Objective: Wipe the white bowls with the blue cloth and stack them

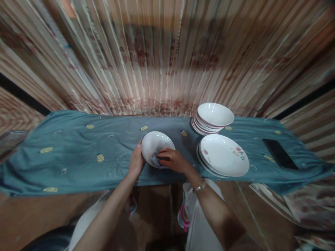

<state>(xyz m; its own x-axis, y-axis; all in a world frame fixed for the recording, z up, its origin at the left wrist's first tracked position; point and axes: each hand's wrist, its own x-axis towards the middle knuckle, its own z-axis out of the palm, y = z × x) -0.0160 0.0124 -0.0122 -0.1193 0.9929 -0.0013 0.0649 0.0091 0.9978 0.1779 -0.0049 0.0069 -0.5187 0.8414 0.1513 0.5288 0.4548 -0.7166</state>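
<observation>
A white bowl (149,144) is in front of me over the middle of the cloth-covered table, its inside facing up towards me. My left hand (136,158) grips its left rim. Inside the bowl, my right hand (172,159) presses a bluish-grey cloth (155,158) against the right part of the inner surface, fingers bunched around it. Part of the cloth is hidden under the fingers. A bracelet circles my right wrist.
To the right stand a stack of white bowls (215,115) with red rims and, nearer me, a stack of plates (222,157) with flower prints. A black phone (280,154) lies farther right on the teal tablecloth (78,153). A pleated curtain (157,62) hangs behind the table.
</observation>
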